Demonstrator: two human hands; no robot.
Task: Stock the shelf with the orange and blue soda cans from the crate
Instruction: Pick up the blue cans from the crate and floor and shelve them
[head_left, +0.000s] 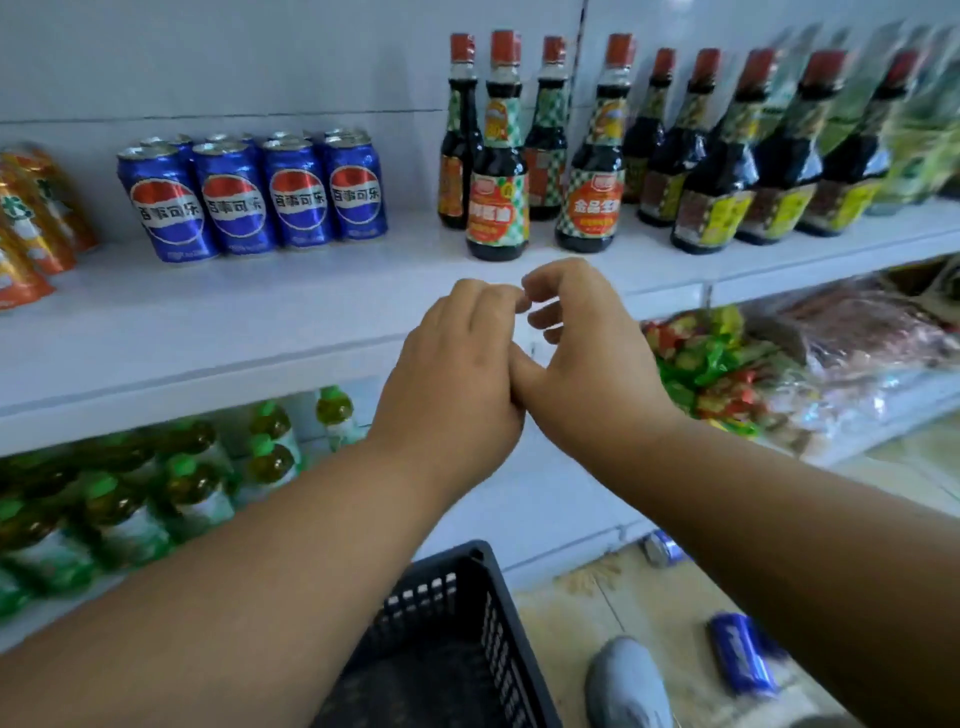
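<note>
At the centre of the frame, the left hand (457, 384) and right hand (576, 353) meet over the white shelf (218, 322) edge, touching each other, fingers loosely curled and holding nothing. Blue soda cans (254, 197) stand in rows on the shelf at upper left, with orange soda cans (31, 228) at the far left edge. Dark sauce bottles (597, 156) fill the upper right. A black crate (467, 634) sits at the bottom centre; two more blue cans (743, 654) lie on the floor at lower right.
</note>
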